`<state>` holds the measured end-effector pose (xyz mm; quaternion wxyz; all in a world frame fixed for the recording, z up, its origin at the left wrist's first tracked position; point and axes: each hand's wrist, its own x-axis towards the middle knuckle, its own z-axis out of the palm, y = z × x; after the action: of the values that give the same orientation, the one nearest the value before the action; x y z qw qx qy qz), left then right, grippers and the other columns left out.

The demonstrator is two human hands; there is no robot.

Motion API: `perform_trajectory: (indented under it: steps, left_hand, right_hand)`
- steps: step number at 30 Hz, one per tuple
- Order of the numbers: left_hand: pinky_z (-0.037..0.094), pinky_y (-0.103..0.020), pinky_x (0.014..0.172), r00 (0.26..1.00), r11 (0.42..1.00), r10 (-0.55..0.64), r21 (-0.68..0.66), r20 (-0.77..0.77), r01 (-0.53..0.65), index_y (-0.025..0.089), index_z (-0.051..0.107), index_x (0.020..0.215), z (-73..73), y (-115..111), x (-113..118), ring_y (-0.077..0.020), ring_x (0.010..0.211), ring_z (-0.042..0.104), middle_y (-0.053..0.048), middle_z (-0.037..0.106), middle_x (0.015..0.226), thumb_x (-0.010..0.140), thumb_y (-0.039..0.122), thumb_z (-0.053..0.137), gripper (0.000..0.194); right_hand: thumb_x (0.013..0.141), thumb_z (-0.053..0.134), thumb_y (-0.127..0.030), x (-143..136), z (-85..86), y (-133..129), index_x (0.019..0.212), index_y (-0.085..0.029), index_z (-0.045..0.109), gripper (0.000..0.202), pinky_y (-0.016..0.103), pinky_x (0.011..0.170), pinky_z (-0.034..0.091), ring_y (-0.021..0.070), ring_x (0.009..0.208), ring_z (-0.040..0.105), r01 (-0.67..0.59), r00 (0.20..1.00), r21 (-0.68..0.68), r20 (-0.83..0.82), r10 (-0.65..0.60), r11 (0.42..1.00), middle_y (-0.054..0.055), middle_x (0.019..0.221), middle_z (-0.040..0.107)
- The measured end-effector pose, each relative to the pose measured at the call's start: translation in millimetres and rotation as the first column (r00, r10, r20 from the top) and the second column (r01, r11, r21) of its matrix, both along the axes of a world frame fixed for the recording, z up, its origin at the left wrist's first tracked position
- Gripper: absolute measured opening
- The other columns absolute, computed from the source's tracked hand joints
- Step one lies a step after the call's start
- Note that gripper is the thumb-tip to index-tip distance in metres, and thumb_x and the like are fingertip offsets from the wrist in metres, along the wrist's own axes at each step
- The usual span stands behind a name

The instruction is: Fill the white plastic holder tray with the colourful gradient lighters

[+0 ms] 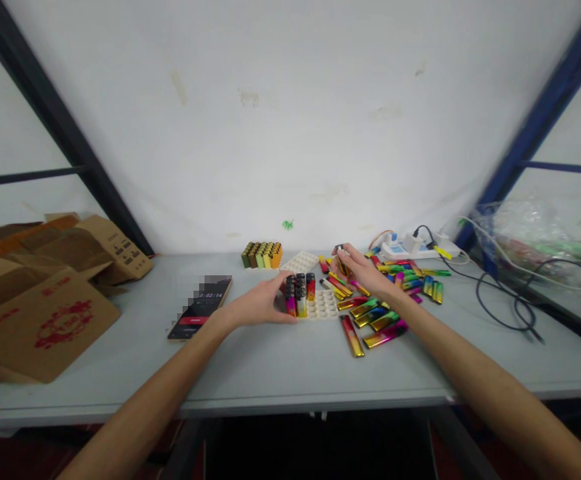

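In the head view, the left hand (265,301) curls around the left end of a white tray (326,305), by some standing lighters (299,296). I can't tell if it grips them. The right hand (365,270) pinches one lighter (343,268) up near the messy pile (373,313), right of the tray. A phone (204,305) lies to the left. More lighters (262,255) stand near the wall (290,133).
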<state>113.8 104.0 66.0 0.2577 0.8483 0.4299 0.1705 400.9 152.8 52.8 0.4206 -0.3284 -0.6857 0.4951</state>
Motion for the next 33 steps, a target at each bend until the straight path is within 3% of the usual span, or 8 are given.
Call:
perform_trajectory:
  steps: [5, 11, 16, 20, 24, 27, 33]
  left_hand:
    - [0.051, -0.042, 0.101, 0.999, 1.0, -0.015, -0.014, 0.034, 0.015, 0.021, 0.045, 0.14, -1.8, 1, 0, -0.0339, 0.119, 0.065, -0.012, 0.067, 0.135, 0.071, 0.053, 0.084, 0.086]
    - [0.049, -0.044, 0.106, 0.999, 1.0, -0.027, 0.01, 0.045, 0.027, 0.021, 0.046, 0.141, -2.0, 2, 0, -0.0344, 0.127, 0.061, -0.012, 0.065, 0.137, 0.07, 0.051, 0.086, 0.087]
    - [0.049, -0.042, 0.107, 0.999, 1.0, -0.025, 0.003, 0.032, 0.025, 0.021, 0.045, 0.141, -1.4, 1, 0, -0.0327, 0.126, 0.062, -0.012, 0.063, 0.14, 0.071, 0.048, 0.086, 0.086]
    - [0.049, -0.041, 0.107, 0.999, 0.999, -0.034, 0.005, 0.038, 0.034, 0.021, 0.045, 0.141, -0.7, 1, 0, -0.0323, 0.127, 0.062, -0.012, 0.063, 0.141, 0.071, 0.048, 0.086, 0.085]
    - [0.05, -0.043, 0.105, 0.999, 1.0, -0.02, 0.002, 0.035, 0.02, 0.021, 0.046, 0.142, -0.1, 1, 0, -0.034, 0.126, 0.062, -0.013, 0.063, 0.141, 0.07, 0.049, 0.085, 0.087]
    - [0.05, -0.043, 0.105, 0.999, 1.0, -0.017, 0.011, 0.035, 0.017, 0.021, 0.046, 0.141, -0.3, 1, 0, -0.0339, 0.124, 0.063, -0.013, 0.063, 0.141, 0.07, 0.049, 0.086, 0.087]
    - [0.051, -0.042, 0.103, 0.998, 0.999, -0.036, -0.003, 0.059, 0.037, 0.022, 0.045, 0.141, -2.1, 2, -1, -0.0325, 0.121, 0.064, -0.011, 0.065, 0.137, 0.071, 0.049, 0.086, 0.085]
  right_hand:
    - [0.094, 0.042, -0.072, -20, 1.1, -11, 0.085, -0.024, 0.045, 0.049, 0.022, 0.044, 0.021, 0.0109, 0.05, 0.017, -0.177, 0.966, -0.259, -0.23, 0.117, 0.95, -0.008, 0.064, 0.025]
    - [0.091, 0.04, -0.055, -28, 0.8, -18, 0.062, -0.024, 0.028, 0.044, 0.023, 0.042, 0.012, 0.0102, 0.05, 0.006, -0.238, 0.932, -0.292, -0.338, 0.132, 0.926, -0.008, 0.058, 0.016]
    - [0.087, 0.036, -0.039, -28, -5.3, -18, 0.06, -0.024, 0.03, 0.032, 0.024, 0.042, 0.01, 0.0098, 0.047, 0.006, -0.215, 0.938, -0.284, -0.325, 0.117, 0.935, -0.008, 0.054, 0.017]
    - [0.086, 0.035, -0.037, -28, -4.1, -18, 0.06, -0.024, 0.029, 0.03, 0.024, 0.042, 0.009, 0.0096, 0.047, 0.006, -0.224, 0.944, -0.271, -0.299, 0.14, 0.936, -0.008, 0.054, 0.017]
    - [0.092, 0.037, -0.044, -28, -2.1, -20, 0.062, -0.023, 0.031, 0.037, 0.024, 0.043, 0.008, 0.0096, 0.049, 0.006, -0.26, 0.937, -0.293, -0.306, 0.167, 0.92, -0.008, 0.057, 0.018]
    - [0.098, 0.04, -0.055, -29, -0.4, -22, 0.07, -0.021, 0.045, 0.044, 0.023, 0.045, 0.011, 0.0101, 0.051, 0.01, -0.297, 0.925, -0.299, -0.327, 0.195, 0.907, -0.007, 0.061, 0.022]
    - [0.096, 0.05, -0.067, -31, 0.7, -24, 0.095, -0.021, 0.064, 0.048, 0.024, 0.051, 0.03, 0.0114, 0.054, 0.032, -0.259, 0.927, -0.244, -0.336, 0.169, 0.935, -0.004, 0.07, 0.04]
